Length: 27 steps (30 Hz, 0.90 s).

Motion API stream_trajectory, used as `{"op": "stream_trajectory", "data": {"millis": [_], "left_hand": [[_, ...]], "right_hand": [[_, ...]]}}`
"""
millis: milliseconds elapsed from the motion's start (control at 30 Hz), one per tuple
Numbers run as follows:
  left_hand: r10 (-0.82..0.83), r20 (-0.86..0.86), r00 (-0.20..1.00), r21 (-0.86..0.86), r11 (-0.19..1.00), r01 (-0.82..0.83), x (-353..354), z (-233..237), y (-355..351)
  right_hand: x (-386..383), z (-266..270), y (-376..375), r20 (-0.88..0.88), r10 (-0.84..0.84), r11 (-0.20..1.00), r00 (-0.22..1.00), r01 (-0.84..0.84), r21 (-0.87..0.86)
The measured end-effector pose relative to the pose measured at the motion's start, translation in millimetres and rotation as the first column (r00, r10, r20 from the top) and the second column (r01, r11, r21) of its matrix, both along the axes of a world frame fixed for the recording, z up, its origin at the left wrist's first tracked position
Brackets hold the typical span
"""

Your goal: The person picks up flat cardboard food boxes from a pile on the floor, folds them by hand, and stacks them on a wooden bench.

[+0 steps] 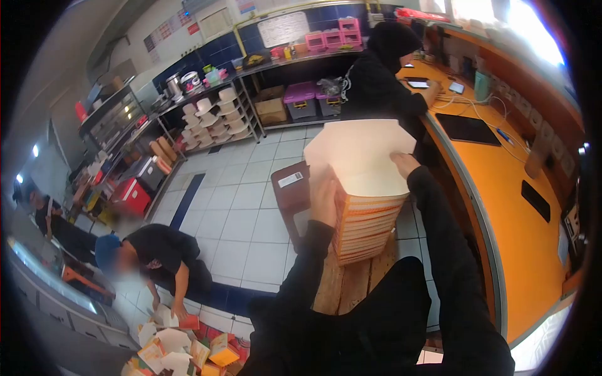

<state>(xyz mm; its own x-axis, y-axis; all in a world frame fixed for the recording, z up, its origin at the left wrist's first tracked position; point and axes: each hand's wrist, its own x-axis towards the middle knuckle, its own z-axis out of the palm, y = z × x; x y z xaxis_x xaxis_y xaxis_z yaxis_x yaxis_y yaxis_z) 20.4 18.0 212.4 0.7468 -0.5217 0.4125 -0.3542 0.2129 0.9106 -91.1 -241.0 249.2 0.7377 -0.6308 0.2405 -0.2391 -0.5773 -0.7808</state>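
A tall stack of nested cardboard food boxes [369, 229], orange outside and pale inside, stands in front of me on a wooden plank seat [357, 285]. The top box [360, 150] has its flaps spread open and its pale inner face toward me. My left hand [323, 202] grips its left side, fingers pointing up along the wall. On the right, my right hand [404, 164] pinches the edge of a side flap, thumb on the inner face. The undersides of both grips are hidden.
A brown plastic stool [291, 191] stands left of the stack. To the right runs an orange counter [501, 188] with a tablet [467, 130] and phone [535, 200]; a person in black leans there. At lower left another person bends over a pile of loose boxes [175, 351].
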Motion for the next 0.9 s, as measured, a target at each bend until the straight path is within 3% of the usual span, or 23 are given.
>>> {"op": "stream_trajectory", "data": {"millis": [33, 100, 133, 167, 200, 300, 333, 367, 400, 433, 467, 500, 533, 567, 600, 667, 700, 733, 767, 800, 833, 867, 900], "left_hand": [[0.023, -0.009, 1.0, -0.006, 1.0, -0.023, 1, -3, 0], [0.117, 0.294, 0.949, 0.077, 0.986, -0.145, -1, -1, 5], [0.107, 0.264, 0.959, 0.035, 0.992, -0.12, -3, 2, 5], [0.139, 0.419, 0.897, 0.038, 0.985, -0.17, -2, 2, 7], [0.15, 0.424, 0.893, 0.048, 0.981, -0.187, -4, 5, 8], [0.187, 0.391, 0.901, 0.062, 0.972, -0.228, -6, 10, 6], [0.2, 0.538, 0.819, 0.07, 0.958, -0.28, -7, 11, 8], [0.215, 0.514, 0.831, 0.099, 0.947, -0.306, -12, 14, 8], [0.283, 0.686, 0.67, -0.04, 0.934, -0.354, -3, -2, -1], [0.241, 0.536, 0.809, -0.032, 0.963, -0.266, -17, 35, 17], [0.063, 0.458, 0.887, 0.061, 0.993, -0.102, -12, 16, 11], [0.119, 0.43, 0.895, -0.015, 0.992, -0.124, -20, 43, 31], [0.125, 0.287, 0.95, -0.236, 0.97, -0.056, -23, 26, 23], [0.3, 0.277, 0.913, -0.26, 0.938, -0.23, -22, -5, 8], [0.379, 0.285, 0.88, -0.254, 0.915, -0.312, -27, -21, 21], [0.512, 0.258, 0.819, -0.229, 0.856, -0.463, -31, -34, 78], [0.484, 0.157, 0.861, -0.191, 0.87, -0.455, -42, -34, 124], [0.437, 0.061, 0.898, -0.166, 0.891, -0.422, -51, -38, 163], [0.563, 0.053, 0.825, -0.075, 0.826, -0.559, -50, -60, 198], [0.577, -0.189, 0.795, -0.049, 0.803, -0.594, -54, -85, 240], [0.699, -0.216, 0.682, -0.006, 0.698, -0.716, -60, -107, 288], [0.826, -0.261, 0.5, 0.278, 0.56, -0.78, -57, -149, 337], [0.887, -0.271, 0.374, 0.317, 0.449, -0.836, -65, -188, 386]], "right_hand": [[0, 2, -1, 0.034, 0.03, 0.995, 0.999, -0.033, 0.089], [4, -4, -11, 0.002, 0.015, 0.999, 1.0, -0.015, 0.044], [6, -7, -16, -0.004, 0.012, 0.997, 1.0, -0.011, 0.077], [9, -11, -23, -0.011, 0.007, 0.994, 1.0, -0.006, 0.109], [11, -16, -30, -0.026, 0.035, 0.994, 0.999, -0.032, 0.102], [16, -30, -49, -0.028, -0.002, 1.0, 1.0, 0.002, 0.014], [17, -32, -55, -0.032, -0.013, 0.998, 0.999, 0.011, -0.066], [21, -37, -71, -0.139, -0.019, 0.998, 0.99, 0.011, -0.057], [24, -45, -88, -0.194, -0.058, 0.973, 0.979, 0.012, -0.229], [14, -29, -73, -0.246, -0.025, 0.957, 0.969, -0.049, -0.287], [15, -31, -81, -0.264, -0.037, 0.915, 0.964, -0.073, -0.397], [21, -39, -110, -0.369, 0.027, 0.929, 0.929, -0.16, -0.334], [21, -30, -105, -0.393, 0.04, 0.928, 0.919, -0.18, -0.327], [21, -36, -114, -0.376, -0.008, 0.931, 0.926, -0.13, -0.341], [33, -49, -148, -0.443, 0.044, 0.932, 0.895, -0.196, -0.304], [52, -82, -236, -0.321, 0.12, 0.986, 0.939, -0.15, -0.069], [62, -97, -278, -0.25, 0.14, 0.99, 0.958, -0.132, 0.049], [48, -66, -258, -0.33, 0.443, 0.844, 0.833, -0.264, 0.466], [33, -30, -231, -0.366, 0.681, 0.602, 0.635, -0.2, 0.773], [-8, -18, -186, -0.362, 0.259, 0.949, 0.896, -0.165, 0.27], [-36, -20, -101, -0.218, -0.299, 0.905, 0.929, 0.203, -0.375], [-55, -21, -61, -0.158, -0.396, 0.845, 0.905, 0.292, -0.447], [-65, -22, -35, -0.119, -0.436, 0.811, 0.892, 0.332, -0.481]]}}
